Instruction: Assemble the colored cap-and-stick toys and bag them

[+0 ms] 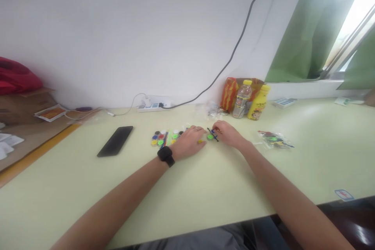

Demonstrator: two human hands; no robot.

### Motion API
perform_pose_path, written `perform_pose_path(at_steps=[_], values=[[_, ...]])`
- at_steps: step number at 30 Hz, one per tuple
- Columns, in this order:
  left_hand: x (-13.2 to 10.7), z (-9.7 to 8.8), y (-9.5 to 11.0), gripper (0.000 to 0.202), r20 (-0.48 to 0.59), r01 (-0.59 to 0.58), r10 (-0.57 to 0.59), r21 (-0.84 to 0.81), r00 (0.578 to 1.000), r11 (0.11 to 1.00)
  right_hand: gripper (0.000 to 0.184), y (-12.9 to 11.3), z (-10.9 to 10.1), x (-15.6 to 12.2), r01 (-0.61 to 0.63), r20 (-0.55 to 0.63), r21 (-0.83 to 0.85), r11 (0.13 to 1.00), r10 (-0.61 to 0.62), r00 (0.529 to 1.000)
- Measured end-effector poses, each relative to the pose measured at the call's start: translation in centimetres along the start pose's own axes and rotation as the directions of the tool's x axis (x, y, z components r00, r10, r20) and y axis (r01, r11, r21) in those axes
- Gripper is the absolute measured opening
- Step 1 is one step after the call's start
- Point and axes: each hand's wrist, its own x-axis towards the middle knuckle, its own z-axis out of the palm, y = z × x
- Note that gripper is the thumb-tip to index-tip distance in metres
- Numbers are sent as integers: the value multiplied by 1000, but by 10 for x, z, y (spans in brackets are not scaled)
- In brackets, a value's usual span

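My left hand (190, 141), with a black watch (166, 155) at its wrist, rests low over the table. Its fingers stretch to the right and its thumb stands apart; a small yellow piece (200, 141) shows between them. Small round coloured discs (161, 136) and thin coloured sticks (169, 137) lie in a group, partly hidden by this hand. My right hand (227, 133) has its fingertips pinched at a small blue piece (213, 131). Close to those fingertips lie a green disc (210, 137) and dark thin sticks (216, 138).
A black phone (115, 141) lies at left. Behind the hands stand a clear bottle (242, 99), a yellow bottle (259, 103) and a red-yellow bag (229, 94). A plastic bag of parts (275, 140) is at right. A power strip (154, 105) sits by the wall.
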Motion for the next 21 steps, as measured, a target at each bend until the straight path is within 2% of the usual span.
perform_pose_path(at_steps=[2,5,8,11,14,15,16,18,19,21], values=[[1,-2,-2,38,-9,44,-44,5,999,999,16,-3,3,0,-2,-27,6,1000,3,1000],[0,-3,-4,40,50,114,-113,-8,992,994,17,-13,10,1,18,-32,20,1000,-18,999],[-2,-2,-4,41,105,122,-116,-53,988,991,16,-19,8,2,39,4,27,999,-39,999],[-3,0,-5,43,112,135,-126,-82,986,987,17,-6,-16,-4,-42,1,-5,999,42,999],[-3,0,-5,46,130,171,-157,-100,979,980,10,25,-58,-22,-125,61,-41,991,127,990],[-3,-1,-5,47,140,175,-160,-104,977,979,15,36,-72,-29,-204,172,-69,977,213,962],[-3,-2,-4,49,149,172,-156,-105,976,979,24,45,-84,-36,-286,273,-98,953,302,913],[-4,-3,-2,55,169,148,-129,-102,977,984,38,58,-101,-46,-392,409,-122,912,406,817],[-5,-3,-1,59,183,126,-106,-99,977,987,36,61,-106,-49,-432,461,-126,893,438,772],[-6,-2,2,62,219,72,-51,-86,974,994,28,60,-109,-52,-480,522,-131,867,472,710]])
